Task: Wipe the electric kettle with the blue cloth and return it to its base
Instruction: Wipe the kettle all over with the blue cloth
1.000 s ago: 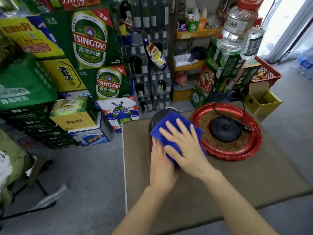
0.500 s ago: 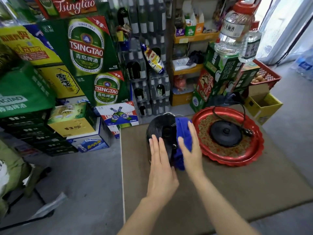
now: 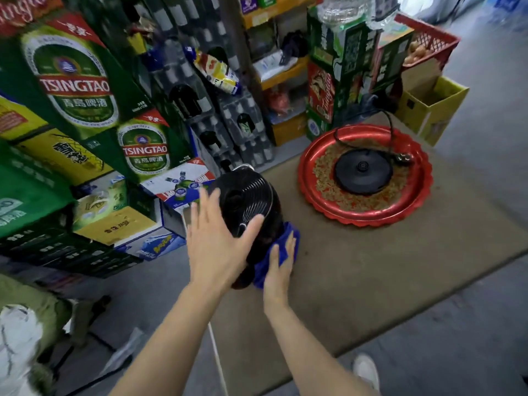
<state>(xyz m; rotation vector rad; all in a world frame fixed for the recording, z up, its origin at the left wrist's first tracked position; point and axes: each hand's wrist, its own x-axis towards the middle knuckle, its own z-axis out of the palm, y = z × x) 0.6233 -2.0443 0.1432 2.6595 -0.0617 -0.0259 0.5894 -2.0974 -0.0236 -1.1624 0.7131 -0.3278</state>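
A black ribbed electric kettle [image 3: 251, 195] stands on the brown table [image 3: 371, 270] near its left edge. My left hand [image 3: 217, 238] lies flat against the kettle's near left side, fingers spread. My right hand [image 3: 281, 267] presses the blue cloth [image 3: 288, 241] against the kettle's lower right side. The round black kettle base [image 3: 363, 172] rests in a red scalloped tray [image 3: 314, 201] to the right, with its cord looping behind. The kettle's lower part is hidden by my hands.
Stacked Tsingtao beer cartons [image 3: 77, 90] and crates of bottles [image 3: 228, 124] crowd the floor left of and behind the table. An open yellow box [image 3: 434, 107] and a red basket [image 3: 428, 38] sit at the far right. My white shoe [image 3: 365, 370] shows below the table's front edge.
The cloth has slid from the kettle's top down its right side to the lower right. My left hand has risen onto the kettle's left side.
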